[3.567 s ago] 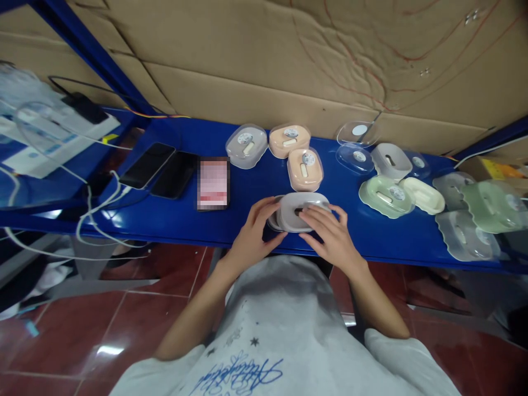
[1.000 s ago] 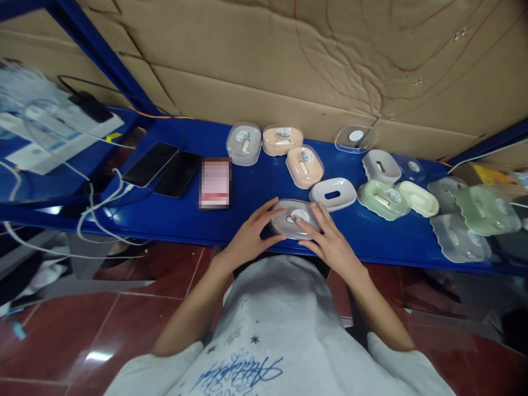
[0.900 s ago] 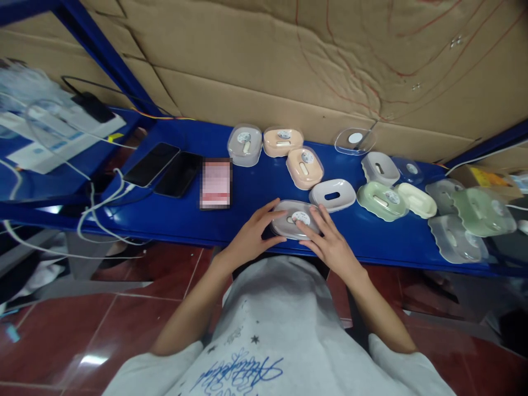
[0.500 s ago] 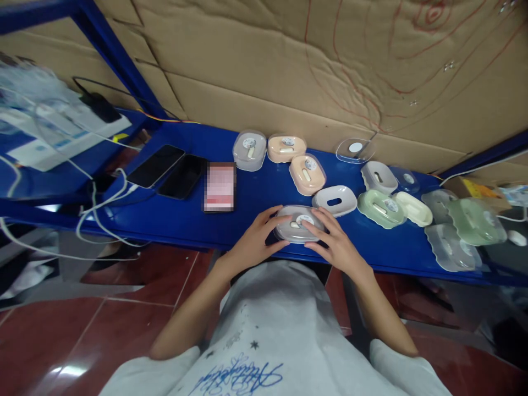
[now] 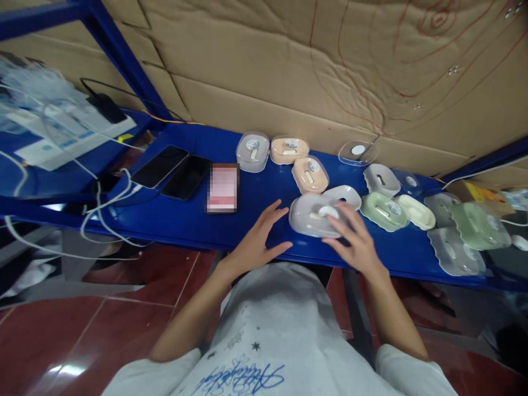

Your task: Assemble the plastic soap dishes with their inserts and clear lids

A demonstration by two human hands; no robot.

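Gray box [image 5: 306, 221] is pinched at its right end by the right hand [image 5: 358, 242], near the front edge of the counter [image 5: 225, 230]. The left hand [image 5: 259, 242] is spread apart, with a gap to the box. Behind lies a pale ring [image 5: 351, 193].

Looks like a workshop or assembly station, built round a blue-framed bench [image 5: 259, 191]. Walled behind the bench with creased cardboard [image 5: 247, 71], floored beneath it in red tiles [image 5: 127, 324]. Stocked atop the bench with near-identical plastic boxes [image 5: 310, 177] in grey, peach and green, plus loose clear lids [image 5: 357, 150].
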